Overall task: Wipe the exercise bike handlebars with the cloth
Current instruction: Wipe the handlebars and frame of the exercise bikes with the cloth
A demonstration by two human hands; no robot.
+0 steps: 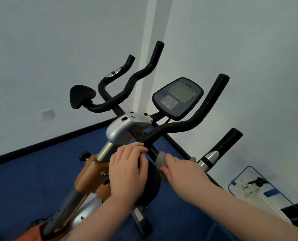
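A: Item one, cloth (160, 160). Where is it held?

B: A grey cloth is gripped in the right hand (180, 171) and pressed round the black bar of the handlebars (188, 126), just beyond the left hand (127, 169). Only a fold is seen above the right fingers, and a tuft past the knuckles.

A: Item two, left hand?

B: It is laid on the same bar, fingers curled over it, beside the cloth but not touching it. The two hands are set close together.

A: Item three, surroundings?

B: A display console (177, 98) is mounted above the bars; a silver clamp housing (120, 129) sits at the stem; blue floor (31, 180) is seen beneath.
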